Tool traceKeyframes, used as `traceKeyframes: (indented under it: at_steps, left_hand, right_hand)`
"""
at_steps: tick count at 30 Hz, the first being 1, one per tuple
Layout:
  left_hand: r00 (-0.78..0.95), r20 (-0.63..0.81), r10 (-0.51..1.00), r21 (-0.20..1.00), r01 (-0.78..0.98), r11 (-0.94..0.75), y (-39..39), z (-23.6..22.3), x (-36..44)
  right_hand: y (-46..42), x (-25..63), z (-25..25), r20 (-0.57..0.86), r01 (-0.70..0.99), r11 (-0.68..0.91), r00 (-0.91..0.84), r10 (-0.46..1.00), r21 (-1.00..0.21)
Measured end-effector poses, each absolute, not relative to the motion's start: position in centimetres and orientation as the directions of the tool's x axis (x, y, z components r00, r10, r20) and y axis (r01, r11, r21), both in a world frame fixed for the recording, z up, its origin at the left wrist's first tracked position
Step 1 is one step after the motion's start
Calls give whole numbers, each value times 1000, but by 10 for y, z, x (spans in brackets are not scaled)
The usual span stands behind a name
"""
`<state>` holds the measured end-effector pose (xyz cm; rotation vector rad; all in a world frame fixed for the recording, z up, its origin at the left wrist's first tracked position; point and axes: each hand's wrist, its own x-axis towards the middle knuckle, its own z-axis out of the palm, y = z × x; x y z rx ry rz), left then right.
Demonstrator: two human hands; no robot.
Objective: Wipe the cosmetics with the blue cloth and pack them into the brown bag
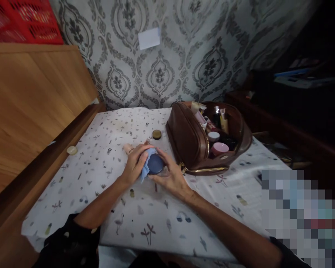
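My right hand (pixel 175 179) grips a round dark-blue jar (pixel 155 164) by its side, with the smooth top facing up. A light-blue cloth (pixel 145 172) is pinched in my left hand (pixel 134 163) and presses against the jar's left side. Just behind my left hand lies a pale pinkish item (pixel 127 148), partly covered by the fingers. A small round olive-coloured pot (pixel 156 134) stands farther back. To the right of my hands sits an open brown cosmetic bag (pixel 188 132), holding a pink jar (pixel 220 148), a white-lidded jar (pixel 213 136) and several tubes.
A white patterned cloth (pixel 167 219) covers the table. At its left edge lies a small cream-coloured round item (pixel 72 150) beside a wooden panel (pixel 39 100). A red basket (pixel 39 22) rests above that panel. Patterned wallpaper (pixel 178 56) lies behind; dark furniture (pixel 290 111) is at right.
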<state>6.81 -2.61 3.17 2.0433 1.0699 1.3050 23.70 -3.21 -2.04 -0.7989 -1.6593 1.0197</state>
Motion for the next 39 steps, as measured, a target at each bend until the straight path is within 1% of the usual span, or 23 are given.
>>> traceKeyframes:
  at_steps: [2, 4, 7, 10, 13, 16, 19, 25, 27, 30, 33, 35, 37, 39]
  left_hand:
    - [271, 549, 791, 706, 356, -612, -26, 27, 68]
    - [298, 569, 767, 675, 363, -642, -25, 22, 68]
    - [333, 578, 745, 638, 386, -667, -23, 12, 68]
    - [352, 575, 738, 582, 459, -672, -22, 4, 70]
    - [333, 570, 751, 540, 537, -648, -23, 1, 70]
    - [329, 559, 761, 526, 570, -632, -25, 4, 70]
    - [329, 562, 759, 521, 572, -634, -26, 8, 69]
    - [328, 633, 701, 475, 551, -686, -24, 10, 65]
    - [307, 636, 707, 499, 535, -682, -24, 12, 65]
    - [261, 605, 753, 597, 477, -645, -27, 18, 67]
    - [224, 517, 826, 734, 379, -563, -31, 25, 69]
    - [214, 443, 871, 825, 282, -489, -33, 28, 70]
    - [216, 381, 899, 891, 173, -419, -34, 29, 71]
    - [221, 328, 918, 931, 89, -354, -33, 29, 72]
  right_hand:
    - [-29, 237, -17, 359, -67, 353, -209, 910, -933]
    - [-27, 238, -12, 287, -184, 262, -128, 949, -947]
    - [-26, 238, -3, 158, -355, 129, -55, 986, -926]
    - [-28, 238, 5, 31, -483, -21, -99, 995, -875]
    - [-31, 237, 10, -38, -539, -123, -166, 985, -833]
    - [-32, 237, 10, -42, -545, -137, -184, 982, -827]
    - [-31, 237, 8, -7, -513, -102, -184, 983, -852]
    - [-31, 239, 9, 83, -484, -38, -227, 970, -874]
    - [-31, 239, 10, 101, -471, -22, -234, 967, -882]
    - [-30, 239, 9, 124, -420, 17, -229, 966, -907]
    - [-29, 240, 5, 146, -349, 64, -215, 966, -935]
    - [-28, 241, 1, 162, -319, 92, -202, 966, -943]
    - [-26, 242, -1, 176, -305, 113, -190, 966, -946]
    - [-25, 243, -2, 192, -295, 133, -182, 964, -946]
